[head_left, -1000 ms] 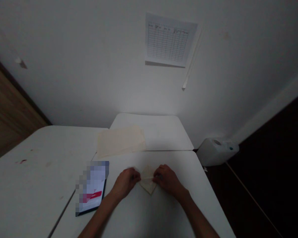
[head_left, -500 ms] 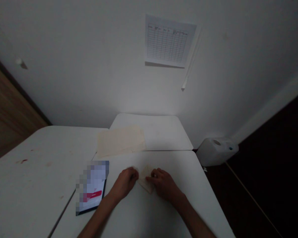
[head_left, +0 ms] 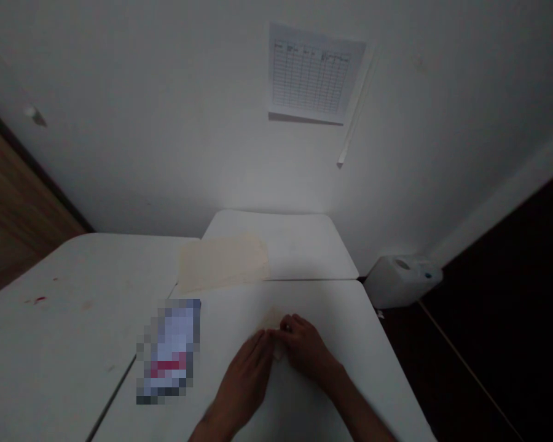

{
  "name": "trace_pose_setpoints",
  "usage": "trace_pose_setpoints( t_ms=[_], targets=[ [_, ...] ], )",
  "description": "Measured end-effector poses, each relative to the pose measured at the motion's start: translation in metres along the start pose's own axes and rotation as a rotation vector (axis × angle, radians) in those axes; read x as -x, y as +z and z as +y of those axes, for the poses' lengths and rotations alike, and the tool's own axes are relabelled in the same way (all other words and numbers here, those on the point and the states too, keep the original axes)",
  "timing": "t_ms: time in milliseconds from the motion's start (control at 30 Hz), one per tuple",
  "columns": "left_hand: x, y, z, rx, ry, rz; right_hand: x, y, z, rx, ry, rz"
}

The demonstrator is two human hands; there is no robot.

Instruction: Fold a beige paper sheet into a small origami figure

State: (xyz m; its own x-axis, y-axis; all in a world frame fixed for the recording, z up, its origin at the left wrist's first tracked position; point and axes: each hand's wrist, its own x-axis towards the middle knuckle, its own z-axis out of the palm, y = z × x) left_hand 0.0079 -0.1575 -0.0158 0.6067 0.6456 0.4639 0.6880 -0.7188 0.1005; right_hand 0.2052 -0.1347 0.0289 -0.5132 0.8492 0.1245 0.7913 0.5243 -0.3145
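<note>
A small folded sheet (head_left: 273, 318) of pale paper lies flat on the white table (head_left: 332, 307), between the hands and partly hidden by them. The right hand (head_left: 305, 350) is curled over it, with its fingertips (head_left: 288, 324) pressing on the paper. The left hand (head_left: 244, 387) is blurred, its fingers extended and their tips at the paper's near side; whether it grips cannot be told. A larger pale sheet (head_left: 223, 261) lies farther off, by the far table (head_left: 313, 245), and a pixelated tablet (head_left: 168, 350) sits left of the hands.
</note>
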Motion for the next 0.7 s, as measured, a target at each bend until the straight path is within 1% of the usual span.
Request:
trace_pose_setpoints(
  t_ms=[133,367,567,700],
  targets=[
    [-0.0022,0.0045,0.0026,-0.059,-0.009,-0.045,0.0005,0.0016,0.0003,-0.024,0.014,0.014],
    [0.0009,0.0066,0.0040,-0.079,-0.043,-0.058,0.0024,0.0022,0.0000,-0.043,0.033,0.033],
    [0.0007,0.0038,0.0056,-0.028,-0.088,-0.069,0.0036,0.0048,0.0009,-0.011,0.041,0.034],
    [0.0000,-0.0022,0.0069,-0.035,-0.117,-0.094,0.0036,0.0065,0.0006,0.013,0.047,0.025]
  ],
)
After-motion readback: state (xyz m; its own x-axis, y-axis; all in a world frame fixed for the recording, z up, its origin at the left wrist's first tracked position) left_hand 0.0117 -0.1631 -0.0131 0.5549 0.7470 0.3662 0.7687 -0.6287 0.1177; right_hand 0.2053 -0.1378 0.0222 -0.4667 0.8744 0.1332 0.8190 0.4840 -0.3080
